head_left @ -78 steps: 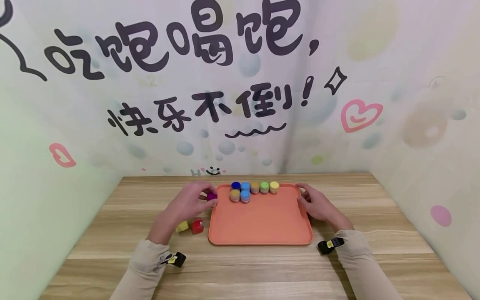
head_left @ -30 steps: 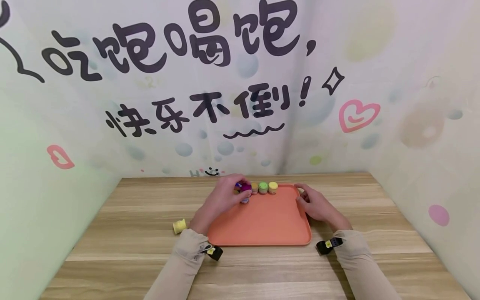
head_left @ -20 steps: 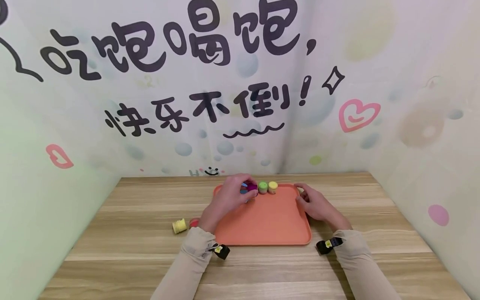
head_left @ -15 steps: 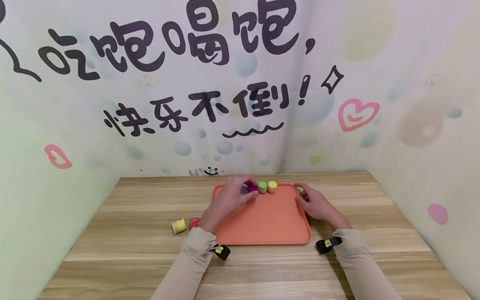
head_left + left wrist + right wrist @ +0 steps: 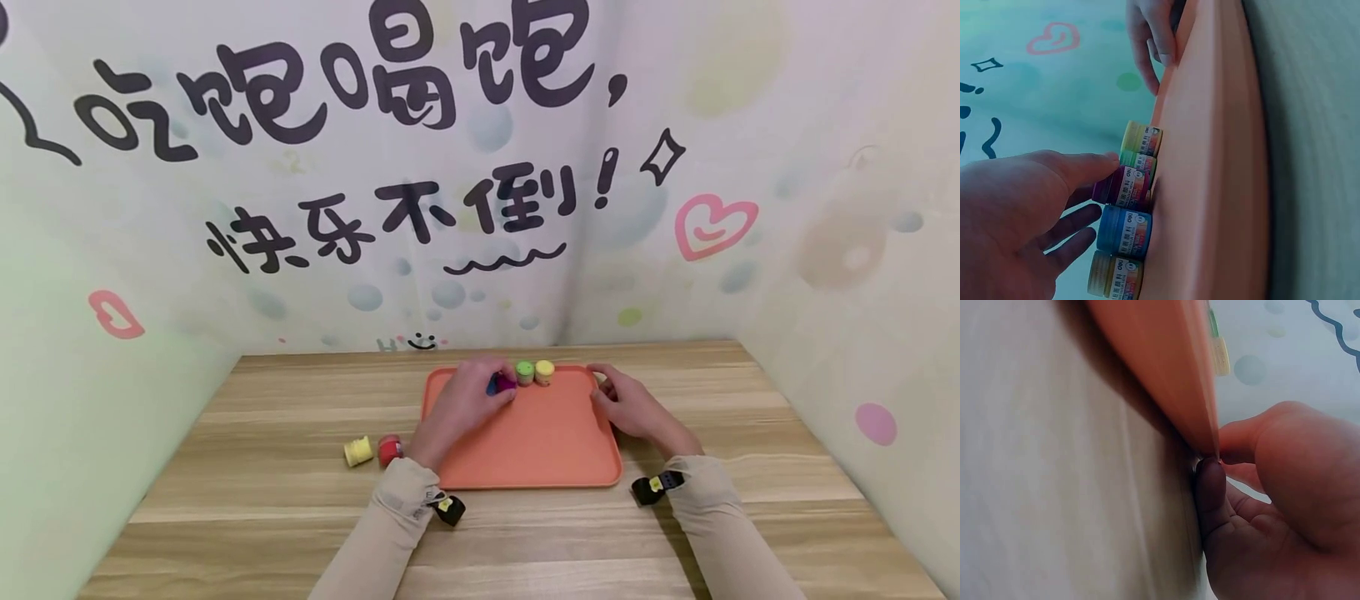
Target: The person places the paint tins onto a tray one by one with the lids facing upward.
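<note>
An orange tray (image 5: 540, 450) lies on the wooden table. My left hand (image 5: 491, 385) reaches over its back edge and pinches a purple-lidded paint jar (image 5: 505, 383) between thumb and fingers. In the left wrist view the purple jar (image 5: 1122, 186) stands on the tray (image 5: 1210, 156) in a row, between a green jar (image 5: 1138, 161) and a blue jar (image 5: 1124, 230). A yellow jar (image 5: 1141, 137) and a tan jar (image 5: 1115, 275) end the row. My left hand (image 5: 1094, 187) has its thumb on the purple jar. My right hand (image 5: 603, 392) pinches the tray's right rim (image 5: 1160, 362).
A pale yellow jar (image 5: 358, 451) and a red jar (image 5: 389, 449) sit on the table left of the tray. Printed walls close the table in at the back and on both sides. The tray's front half holds nothing.
My left hand carried the purple jar from the table left of the tray to the back row of jars and set it down there. The right hand stayed on the rim.
</note>
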